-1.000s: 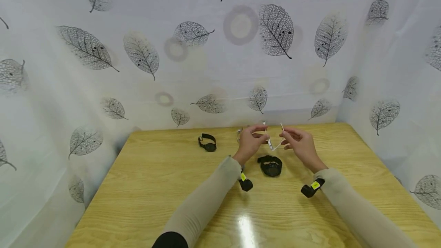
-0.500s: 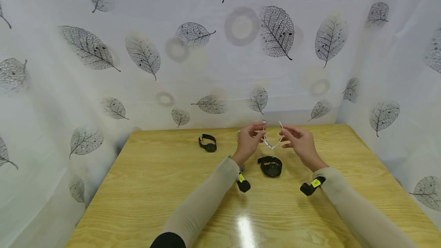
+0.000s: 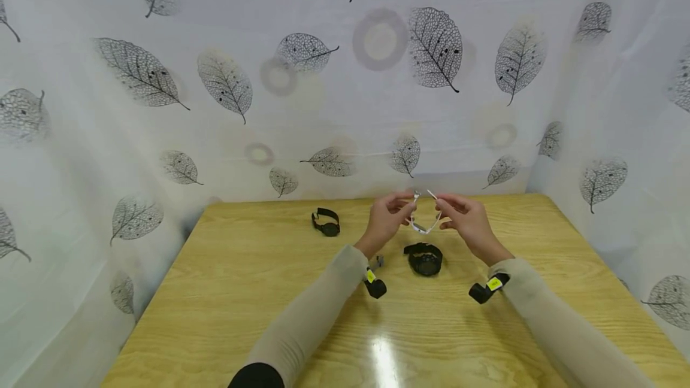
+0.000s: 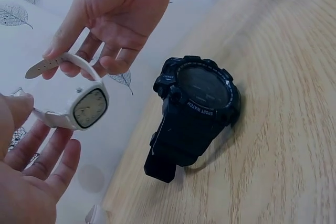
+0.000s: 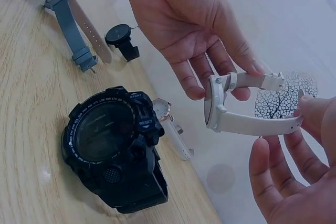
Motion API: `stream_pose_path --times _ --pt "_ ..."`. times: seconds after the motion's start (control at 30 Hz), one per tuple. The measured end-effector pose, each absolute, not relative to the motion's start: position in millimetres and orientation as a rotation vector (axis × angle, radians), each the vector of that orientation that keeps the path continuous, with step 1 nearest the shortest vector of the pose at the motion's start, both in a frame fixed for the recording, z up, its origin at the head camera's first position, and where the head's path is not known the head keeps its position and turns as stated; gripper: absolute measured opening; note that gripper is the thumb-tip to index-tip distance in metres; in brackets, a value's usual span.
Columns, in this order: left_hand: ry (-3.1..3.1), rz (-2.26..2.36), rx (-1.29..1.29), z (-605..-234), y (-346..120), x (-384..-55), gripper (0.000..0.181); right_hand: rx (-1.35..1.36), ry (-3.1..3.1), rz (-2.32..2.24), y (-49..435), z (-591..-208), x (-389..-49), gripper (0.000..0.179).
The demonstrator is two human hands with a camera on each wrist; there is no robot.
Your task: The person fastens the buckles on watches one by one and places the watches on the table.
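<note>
A white wristwatch [image 3: 420, 230] with a squarish case hangs above the far part of the table, its band bent into a U. My left hand [image 3: 385, 217] pinches the buckle end of the band between thumb and fingers. The holed end is pinched by my right hand [image 3: 469, 220]. Its dial [image 4: 90, 108] shows in the left wrist view, and the buckle [image 5: 274, 82] in the right wrist view. The two band ends are apart. Below the hands, a chunky black sport watch [image 3: 426, 261] stands on the table.
Farther left lies a black watch [image 3: 330, 228]. In the right wrist view, a grey-strapped watch [image 5: 67, 24] and a white-strapped round watch [image 5: 163, 109] lie on the wooden table [image 3: 232, 280]. A leaf-patterned curtain [image 3: 345, 106] rises behind the table's far edge.
The watch's two band ends have come closer together, and the band is bent into a rounder loop. My left hand has shifted slightly left; my right hand has barely moved.
</note>
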State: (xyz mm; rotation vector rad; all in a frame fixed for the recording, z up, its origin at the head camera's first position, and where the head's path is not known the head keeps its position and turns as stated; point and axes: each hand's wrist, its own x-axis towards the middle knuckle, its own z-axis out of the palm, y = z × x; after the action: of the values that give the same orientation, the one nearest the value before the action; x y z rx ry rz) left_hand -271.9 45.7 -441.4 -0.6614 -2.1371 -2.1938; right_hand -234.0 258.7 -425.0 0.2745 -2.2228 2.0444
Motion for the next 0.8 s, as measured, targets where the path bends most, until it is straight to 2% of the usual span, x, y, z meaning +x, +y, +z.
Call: stream_pose_path --times 0.37,0.8 --pt "-2.230 -2.371 -0.610 -437 33 -273 0.027 0.278 -2.371 1.947 258 -425 -236 0.045" --pt "-2.053 -2.645 -0.540 -443 35 -267 0.029 0.307 -2.401 1.978 251 -430 -234 0.044"
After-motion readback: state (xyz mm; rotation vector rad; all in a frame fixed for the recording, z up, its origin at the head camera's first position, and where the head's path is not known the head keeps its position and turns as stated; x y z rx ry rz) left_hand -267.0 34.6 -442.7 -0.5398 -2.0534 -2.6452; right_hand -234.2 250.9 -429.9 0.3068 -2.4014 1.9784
